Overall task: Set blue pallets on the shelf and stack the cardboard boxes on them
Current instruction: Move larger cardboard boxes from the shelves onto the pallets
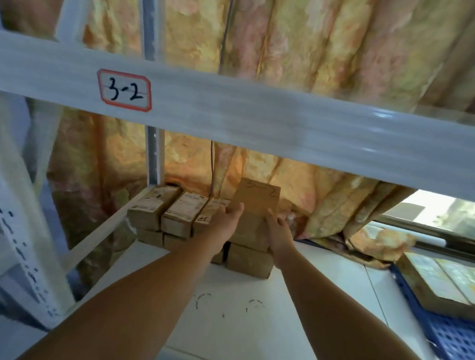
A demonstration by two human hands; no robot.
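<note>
Two side grips: left hand (227, 220) and right hand (280, 232), fingers clamped on tilted brown cardboard box (257, 201), likely squaring it onto stacked brown cartons (174, 215)

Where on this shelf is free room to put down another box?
Bare white shelf lies in front of the box stack and between it and the blue pallet. The back left, by the curtain, is crowded.

Cardboard boxes (157, 214) block the back of the shelf board (224, 311). In front of them it lies open. Above them a crossbeam (261, 120) caps headroom; right of them sits a loaded blue pallet (458, 351).
</note>
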